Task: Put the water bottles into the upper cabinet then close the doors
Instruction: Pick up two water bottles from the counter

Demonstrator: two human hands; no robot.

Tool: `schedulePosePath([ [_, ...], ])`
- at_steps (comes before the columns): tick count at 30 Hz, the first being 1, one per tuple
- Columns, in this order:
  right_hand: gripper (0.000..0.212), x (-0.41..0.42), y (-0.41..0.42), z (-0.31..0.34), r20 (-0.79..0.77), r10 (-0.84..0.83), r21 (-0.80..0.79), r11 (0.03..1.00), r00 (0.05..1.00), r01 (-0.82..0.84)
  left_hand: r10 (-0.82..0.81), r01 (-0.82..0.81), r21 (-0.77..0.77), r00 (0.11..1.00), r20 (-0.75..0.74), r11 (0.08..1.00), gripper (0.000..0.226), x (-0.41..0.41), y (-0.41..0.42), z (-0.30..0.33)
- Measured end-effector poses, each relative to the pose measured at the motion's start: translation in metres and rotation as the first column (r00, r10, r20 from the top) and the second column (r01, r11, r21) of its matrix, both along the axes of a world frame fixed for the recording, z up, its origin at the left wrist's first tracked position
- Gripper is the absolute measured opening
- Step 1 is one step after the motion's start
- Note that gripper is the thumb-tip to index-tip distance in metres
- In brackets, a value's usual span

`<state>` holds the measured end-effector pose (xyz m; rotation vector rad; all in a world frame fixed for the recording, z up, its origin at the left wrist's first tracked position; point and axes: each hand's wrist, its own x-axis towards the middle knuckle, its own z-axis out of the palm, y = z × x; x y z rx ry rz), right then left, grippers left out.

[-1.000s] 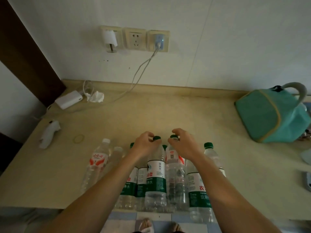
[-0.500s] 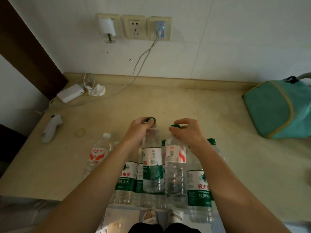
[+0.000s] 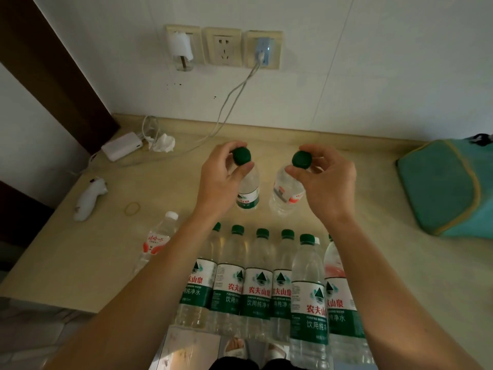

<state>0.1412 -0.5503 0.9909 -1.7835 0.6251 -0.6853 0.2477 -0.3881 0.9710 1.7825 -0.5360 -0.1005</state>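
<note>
each hand pinches a bottle by its green cap: left hand (image 3: pixel 221 180) holds one bottle (image 3: pixel 248 192), right hand (image 3: pixel 324 180) another (image 3: pixel 286 194), both hanging above the counter (image 3: pixel 80 263). such a light fingertip pinch could slip on the way to the cabinet, dropping a bottle onto the row (image 3: pixel 266 284) below and toppling it.

A beige table (image 3: pixel 360 263) carries a bottle row (image 3: pixel 266 284) at lower centre, a white charger (image 3: pixel 121 149) upper left, and a teal bag (image 3: pixel 450 185) at right.

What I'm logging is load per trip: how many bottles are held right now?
2. The green-labelled bottle hangs from the left hand, gripped at its cap; the red-labelled bottle hangs from the right hand likewise. No other held one shows.
</note>
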Motion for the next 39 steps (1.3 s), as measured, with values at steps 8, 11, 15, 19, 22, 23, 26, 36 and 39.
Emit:
schedulePosePath([
  [8, 0.037, 0.01, -0.01, -0.033, -0.047, -0.039, -0.058, 0.998, 0.998, 0.036, 0.056, -0.057, 0.076, 0.998, 0.016, 0.996, 0.037, 0.009, -0.016, -0.028],
  [11, 0.036, 0.009, -0.013, -0.04, -0.041, -0.058, -0.062, 0.997, 0.997, 0.056, 0.043, -0.044, 0.075, 0.999, 0.019, 0.996, 0.036, 0.012, -0.016, -0.031],
  [15, 0.037, 0.013, -0.016, -0.044, -0.059, -0.016, -0.08, 0.997, 0.998, 0.011, 0.019, -0.021, 0.09, 1.0, 0.019, 0.996, 0.036, 0.02, -0.015, -0.032],
  [19, 0.056, 0.009, -0.021, -0.058, -0.136, 0.016, -0.032, 0.999, 0.991, -0.02, -0.014, 0.02, 0.094, 0.997, -0.069, 0.995, 0.05, 0.024, -0.01, -0.045],
  [22, 0.088, 0.004, -0.02, -0.081, -0.263, 0.088, 0.076, 0.995, 0.961, -0.07, -0.022, 0.043, 0.114, 0.984, -0.179, 0.993, 0.074, 0.022, -0.007, -0.065],
  [23, 0.095, 0.003, -0.019, -0.089, -0.287, 0.113, 0.109, 0.99, 0.951, -0.085, -0.007, 0.036, 0.143, 0.98, -0.198, 0.989, 0.079, 0.021, -0.006, -0.073],
  [26, 0.102, 0.007, -0.018, -0.11, -0.304, 0.101, 0.125, 0.99, 0.947, -0.065, 0.043, 0.01, 0.207, 0.968, -0.248, 0.978, 0.078, 0.02, -0.009, -0.097],
  [36, 0.081, 0.016, -0.024, -0.131, -0.394, 0.018, 0.103, 0.994, 0.919, 0.024, 0.113, -0.079, 0.15, 0.966, -0.235, 0.985, 0.066, 0.013, -0.013, -0.11],
  [39, 0.075, 0.005, -0.017, -0.11, -0.32, -0.026, 0.118, 0.991, 0.947, 0.067, 0.056, -0.039, 0.085, 0.977, -0.204, 0.996, 0.065, 0.009, -0.008, -0.087],
])
